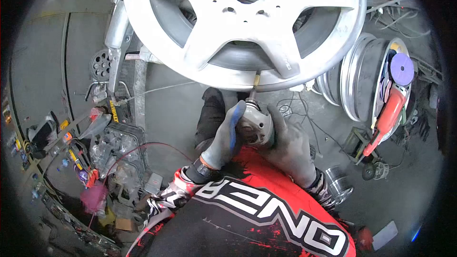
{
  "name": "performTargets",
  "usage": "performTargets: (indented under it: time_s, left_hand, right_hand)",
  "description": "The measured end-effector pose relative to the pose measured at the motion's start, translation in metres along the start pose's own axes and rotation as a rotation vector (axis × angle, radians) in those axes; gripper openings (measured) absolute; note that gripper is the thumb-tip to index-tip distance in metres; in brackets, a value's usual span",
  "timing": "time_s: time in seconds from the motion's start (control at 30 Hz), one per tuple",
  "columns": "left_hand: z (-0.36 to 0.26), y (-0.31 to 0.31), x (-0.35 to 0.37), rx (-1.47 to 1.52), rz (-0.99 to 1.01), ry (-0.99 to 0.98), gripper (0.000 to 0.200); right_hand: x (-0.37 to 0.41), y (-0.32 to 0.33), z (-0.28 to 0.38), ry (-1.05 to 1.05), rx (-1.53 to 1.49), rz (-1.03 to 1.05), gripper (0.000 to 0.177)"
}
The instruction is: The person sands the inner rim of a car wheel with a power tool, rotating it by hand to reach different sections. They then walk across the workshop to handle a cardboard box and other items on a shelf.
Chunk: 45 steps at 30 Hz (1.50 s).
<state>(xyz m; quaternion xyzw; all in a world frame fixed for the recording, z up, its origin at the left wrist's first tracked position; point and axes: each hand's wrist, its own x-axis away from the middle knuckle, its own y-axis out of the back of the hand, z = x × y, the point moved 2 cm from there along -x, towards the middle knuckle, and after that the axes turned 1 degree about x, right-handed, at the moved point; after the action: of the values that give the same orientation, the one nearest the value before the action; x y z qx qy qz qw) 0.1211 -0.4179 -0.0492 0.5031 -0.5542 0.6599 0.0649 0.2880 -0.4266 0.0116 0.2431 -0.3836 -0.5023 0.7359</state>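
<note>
A silver five-spoke alloy wheel [247, 24] fills the top of the head view, its face bright. Below its rim, I hold a grey die grinder [257, 123] with both gloved hands. A thin shaft with a yellowish bit [257, 80] points up from it and meets the lower rim, by the gap between two spokes. My left hand [223, 135], in a grey and blue glove, is wrapped round the tool's left side. My right hand [291, 145], in a grey glove, closes on its right side. The tool's rear end is hidden against my body.
On the right stands another wheel [354, 78], with a red polisher [389, 114] and a purple disc [402, 69] on it. Cables [304, 119] run across the floor. At left are a metal stand [115, 43], a wire crate [126, 150] and a pink bag [94, 197].
</note>
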Motion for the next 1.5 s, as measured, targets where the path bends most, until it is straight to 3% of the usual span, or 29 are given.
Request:
performTargets:
  time_s: [0.07,0.1,0.17,0.3,0.33,0.47,0.57,0.63,0.67,0.7,0.77,0.8,0.83,0.9,1.03,1.1,1.13,1.23,1.27,1.4,1.47,1.5]
  left_hand:
    - [-0.008,-0.011,0.014,-0.237,-0.019,-0.288,0.040]
    - [-0.008,-0.005,0.015,-0.229,-0.022,-0.297,0.040]
    - [-0.018,0.007,0.022,-0.738,0.045,-0.746,0.042]
    - [-0.035,0.039,0.035,-0.828,0.166,-0.832,0.045]
    - [-0.037,0.053,0.038,-1.215,0.004,-1.056,0.058]
    - [-0.045,0.055,0.043,-1.310,-0.067,-1.125,0.070]
    - [-0.040,0.044,0.041,-1.212,-0.013,-1.128,0.064]
    - [-0.015,0.047,0.022,-0.177,0.141,-0.402,0.073]
    - [0.000,0.064,-0.005,0.245,0.093,-0.046,0.059]
    - [0.008,0.060,-0.006,0.253,0.100,-0.043,0.059]
    - [0.011,0.037,0.002,-0.543,0.336,-0.691,0.056]
    - [0.013,0.031,-0.005,0.102,0.085,-0.034,0.055]
    - [0.014,0.032,-0.005,0.109,0.090,-0.036,0.055]
    - [0.007,0.031,0.002,-0.764,0.316,-0.703,0.055]
    - [0.007,0.057,0.004,-0.749,0.193,-0.744,0.047]
    - [-0.012,0.060,0.019,-1.084,0.039,-1.029,0.047]
    - [-0.015,0.077,0.017,-1.138,0.110,-1.069,0.085]
    - [-0.042,0.071,0.039,-1.288,0.047,-1.103,0.089]
    - [-0.044,0.066,0.045,-1.236,-0.063,-1.098,0.059]
    - [-0.042,0.073,0.037,-1.247,-0.075,-1.147,0.053]
    - [-0.013,0.102,0.002,0.066,0.158,-0.154,0.048]
    - [-0.012,0.086,0.007,0.067,0.164,-0.147,0.048]
  right_hand:
    - [-0.001,-0.007,0.001,0.006,-0.010,0.012,0.085]
    - [-0.002,-0.013,0.002,0.007,-0.029,0.018,0.085]
    - [-0.011,-0.025,0.008,0.015,-0.037,0.053,0.086]
    - [-0.032,-0.035,0.030,0.087,-0.081,0.084,0.085]
    - [-0.035,-0.039,0.034,0.101,-0.104,0.071,0.084]
    - [-0.046,-0.045,0.038,0.115,-0.123,0.113,0.088]
    - [-0.039,-0.037,0.035,0.117,-0.058,0.085,0.087]
    - [-0.027,-0.030,0.026,0.110,-0.052,0.042,0.086]
    - [-0.020,-0.025,0.022,0.103,-0.051,-0.004,0.085]
    - [-0.014,-0.019,0.018,0.101,-0.041,-0.002,0.085]
    - [-0.005,-0.009,0.013,0.003,-0.005,0.016,0.083]
    - [-0.002,-0.004,0.015,-0.013,0.031,-0.014,0.082]
    - [0.000,-0.002,0.015,-0.011,0.039,-0.011,0.082]
    - [0.000,-0.002,0.015,-0.050,0.068,0.025,0.083]
    - [-0.017,-0.016,0.029,-0.016,0.017,0.058,0.083]
    - [-0.025,-0.025,0.037,0.079,0.000,0.049,0.083]
    - [-0.029,-0.030,0.040,0.110,-0.019,0.039,0.083]
    - [-0.040,-0.038,0.051,0.147,-0.036,0.065,0.085]
    - [-0.043,-0.039,0.052,0.133,-0.036,0.102,0.086]
    - [-0.044,-0.044,0.048,0.151,-0.034,0.083,0.086]
    - [-0.036,-0.038,0.043,0.162,-0.042,0.044,0.086]
    - [-0.030,-0.035,0.041,0.154,-0.037,0.042,0.086]
